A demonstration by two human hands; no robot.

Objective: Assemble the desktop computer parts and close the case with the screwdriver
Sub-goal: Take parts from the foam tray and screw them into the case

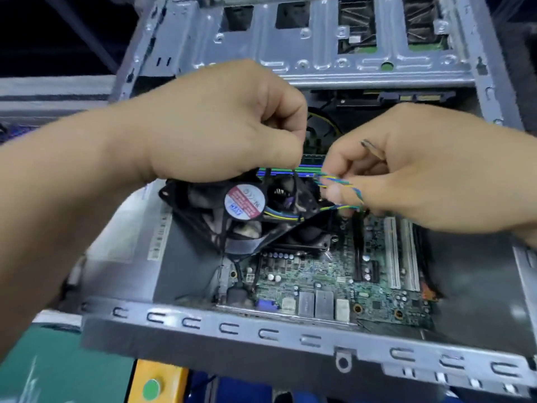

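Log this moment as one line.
left hand: holds fan | right hand: pinches fan wires | case: open

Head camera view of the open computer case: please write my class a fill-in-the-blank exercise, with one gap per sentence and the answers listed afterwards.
1. The left hand holds a black cooling ____ with a round red, white and blue label.
2. The right hand pinches a twisted bundle of thin coloured ____ that runs to that part.
3. The part hangs tilted above the green ____ lying inside the metal case.
4. Two long ____ expansion slots show below the right hand.

Answers: fan; wires; motherboard; white
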